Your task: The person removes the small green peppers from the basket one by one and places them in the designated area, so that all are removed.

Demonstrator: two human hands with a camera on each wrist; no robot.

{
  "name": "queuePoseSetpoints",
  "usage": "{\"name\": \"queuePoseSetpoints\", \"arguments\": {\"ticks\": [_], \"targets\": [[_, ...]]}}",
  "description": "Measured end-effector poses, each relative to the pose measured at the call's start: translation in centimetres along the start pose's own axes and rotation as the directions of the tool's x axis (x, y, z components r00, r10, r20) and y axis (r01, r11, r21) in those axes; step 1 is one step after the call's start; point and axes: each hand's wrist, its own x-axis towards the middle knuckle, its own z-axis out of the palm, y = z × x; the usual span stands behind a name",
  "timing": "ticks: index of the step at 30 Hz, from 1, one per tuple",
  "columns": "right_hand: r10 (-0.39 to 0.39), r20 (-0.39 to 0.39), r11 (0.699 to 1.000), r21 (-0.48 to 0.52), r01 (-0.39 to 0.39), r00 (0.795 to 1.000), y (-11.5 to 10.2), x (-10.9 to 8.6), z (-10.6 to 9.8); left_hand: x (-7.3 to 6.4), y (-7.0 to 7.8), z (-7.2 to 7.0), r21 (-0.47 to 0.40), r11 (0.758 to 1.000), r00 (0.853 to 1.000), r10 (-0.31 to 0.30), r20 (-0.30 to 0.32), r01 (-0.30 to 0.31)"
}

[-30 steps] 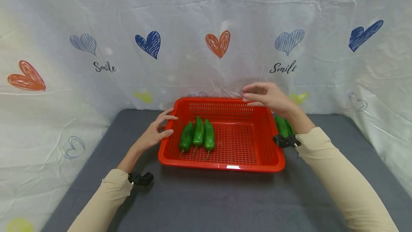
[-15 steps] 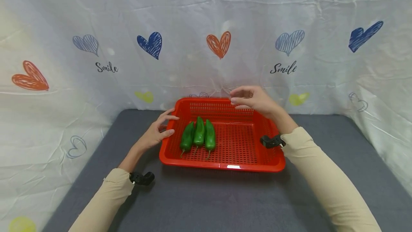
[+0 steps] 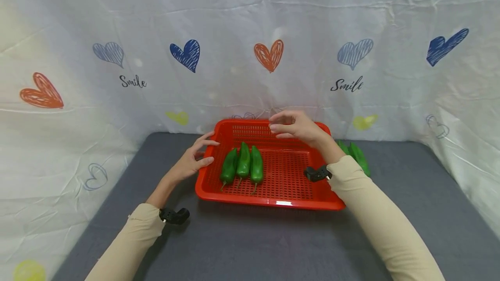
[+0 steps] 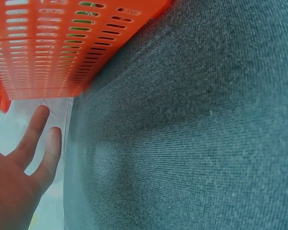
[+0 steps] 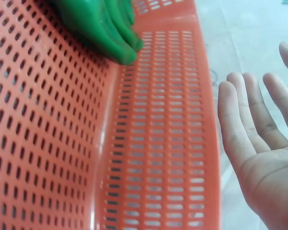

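A red plastic basket [image 3: 287,203] with slotted walls sits on the table, and three green chili peppers [image 3: 243,161] lie side by side in its left half. At its left rim is my left hand [image 3: 189,161], the fingers spread and relaxed at the edge; in the left wrist view, fingers show beside the slotted wall. My right hand [image 3: 297,128] hovers over the back part of the basket with nothing in it, its fingers loosely bent. The right wrist view has this hand [image 5: 264,143] beyond the rim, palm showing, with green peppers [image 5: 103,28] inside the basket.
More green peppers [image 3: 358,157] lie on the grey table [image 3: 250,246] right of the basket, partly hidden by my right arm. A white curtain [image 3: 226,21] printed with hearts hangs behind the table. Each wrist carries a black strap-on camera [image 3: 174,216].
My right hand has moved left and slightly down, from the basket's back right corner to over its back middle. The left hand has stayed at the left rim; the peppers lie as before.
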Motion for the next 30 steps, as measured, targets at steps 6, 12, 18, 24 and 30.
{"name": "queuePoseSetpoints", "arguments": {"ticks": [6, 12, 18, 24, 30], "targets": [[0.030, 0.045, 0.999, 0.013, -0.031, 0.999, 0.8, 0.7, 1.1, 0.0, 0.1, 0.0, 0.002, 1.000, 1.000, 0.001, -0.002, -0.001], [0.052, 0.114, 0.999, -0.015, -0.051, 0.992, 1.8, 1.6, 1.8, 0.0, 0.1, 0.0, 0.007, 1.000, 1.000, -0.003, 0.000, 0.003], [0.066, 0.180, 0.996, -0.073, -0.054, 0.981, 3.0, 2.5, 2.4, -0.1, 0.2, 0.0, 0.010, 1.000, 1.000, -0.004, 0.004, 0.004], [0.080, 0.231, 0.989, -0.137, -0.049, 0.970, 4.2, 3.3, 3.1, -0.2, 0.2, 0.0, 0.011, 1.000, 1.000, -0.008, 0.004, 0.008], [0.105, 0.254, 0.987, -0.148, -0.068, 0.962, 5.2, 3.6, 3.5, -0.1, 0.1, 0.1, 0.006, 1.000, 1.000, 0.011, 0.007, -0.011]]}}
